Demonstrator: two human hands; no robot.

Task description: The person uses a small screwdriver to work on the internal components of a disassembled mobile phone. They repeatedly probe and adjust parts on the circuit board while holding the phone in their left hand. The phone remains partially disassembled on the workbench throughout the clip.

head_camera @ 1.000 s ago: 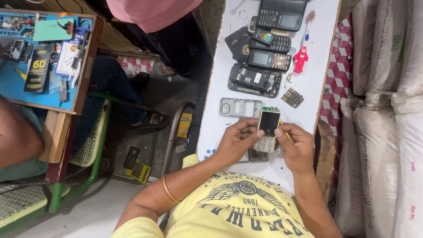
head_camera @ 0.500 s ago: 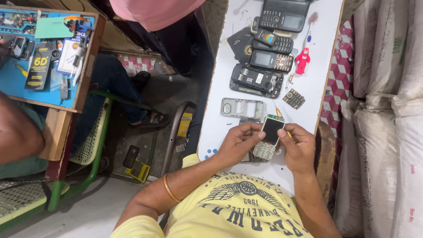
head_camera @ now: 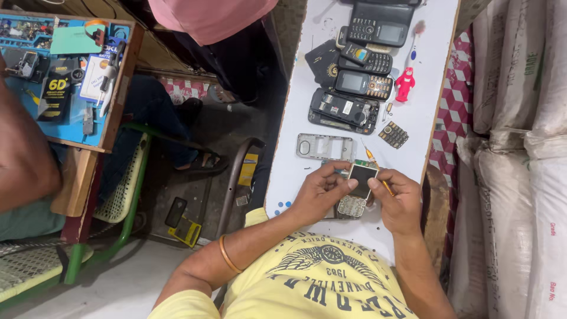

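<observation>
a: what have i got in the hands right now?

b: the left hand (head_camera: 319, 192) is curled around the left edge of a bare phone board (head_camera: 357, 189), the one with a dark screen on top and a keypad grid below. fingers closed on it, thumb on the front.

a: and my right hand (head_camera: 401, 198)?

b: closed too. it pinches the board's right edge and also has an orange-handled screwdriver (head_camera: 378, 168) tucked in the fingers, its tip poking out beyond the knuckles.

a: where is the board relative to the surface (head_camera: 425, 118)?

b: between both hands, close above the white surface; i cannot tell whether it touches.

a: what's near me?

b: just beyond the left hand lies an empty grey phone frame (head_camera: 325, 146). beyond the right hand, a loose keypad (head_camera: 393, 134). further out, an opened phone (head_camera: 344, 110), two whole phones (head_camera: 365, 71), and a small red figure (head_camera: 404, 85), well apart from both hands.
</observation>
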